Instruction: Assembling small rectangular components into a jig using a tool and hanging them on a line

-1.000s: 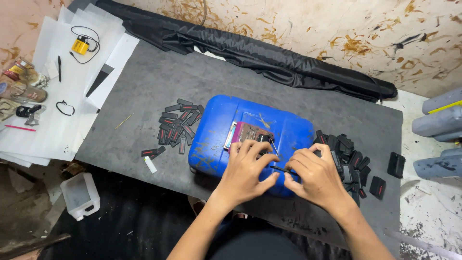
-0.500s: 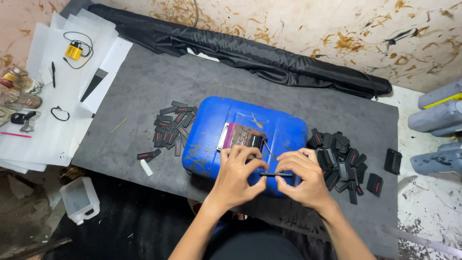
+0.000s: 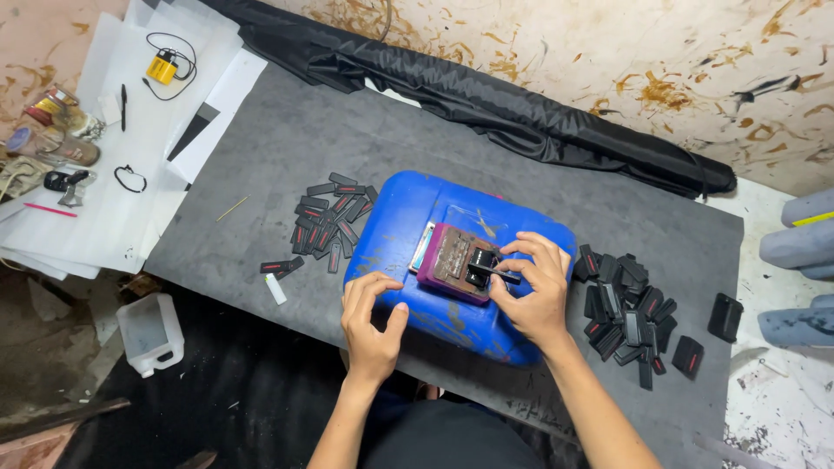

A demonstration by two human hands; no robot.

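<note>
My right hand (image 3: 532,293) pinches what looks like a small black tag (image 3: 488,271) over the maroon block (image 3: 452,260), my left hand (image 3: 369,317) open-fingered on the blue jerrycan (image 3: 408,217); a loose pinch could misalign it.

block (image 3: 453,263) on jerrycan (image 3: 408,252), flat pieces (image 3: 330,219) left, clips (image 3: 627,314) right

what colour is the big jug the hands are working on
Bright blue, with scuffs and smears; the head view shows the jug clearly.

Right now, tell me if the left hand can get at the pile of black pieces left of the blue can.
Probably yes. The left hand rests on the blue can, holding nothing, and the pile of black pieces lies uncovered on the grey mat just beyond the can's edge, nothing between.
</note>
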